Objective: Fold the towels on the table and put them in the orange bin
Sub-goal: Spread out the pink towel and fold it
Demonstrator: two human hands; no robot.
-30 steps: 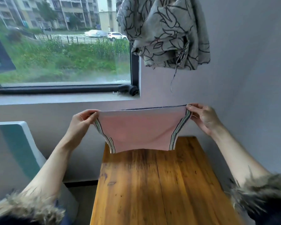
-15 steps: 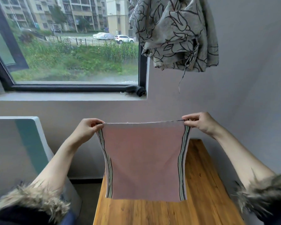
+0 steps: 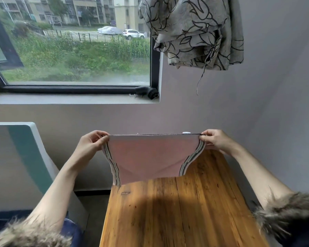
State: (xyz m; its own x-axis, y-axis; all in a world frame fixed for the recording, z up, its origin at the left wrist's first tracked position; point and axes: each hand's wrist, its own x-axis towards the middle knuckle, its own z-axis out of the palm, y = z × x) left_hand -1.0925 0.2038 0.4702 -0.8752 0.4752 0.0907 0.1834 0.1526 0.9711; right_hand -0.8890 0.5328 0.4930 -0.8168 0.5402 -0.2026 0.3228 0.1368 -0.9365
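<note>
Both bare forearms reach forward above the table point(image 3: 185, 220), left hand point(image 3: 89, 148) and right hand point(image 3: 216, 140) level, each pinching with curled fingers.

The pink towel point(image 3: 150, 157) hid the far end of the wooden table point(image 3: 177, 216); table's near end was cut off by the bottom edge. Left hand point(image 3: 89, 147) and right hand point(image 3: 216, 141) had fingertips tucked behind the towel's top corners, so not visible. Towel's back side couldn't be seen. Fur-trimmed sleeves point(image 3: 289, 216) were cut at both lower corners. Patterned curtain point(image 3: 194, 31) ran off the top edge. White-and-teal object point(image 3: 25, 148) at left was cropped, couldn't tell what it was. Small black item point(image 3: 147, 91) on the sill was too small to ID.
</note>
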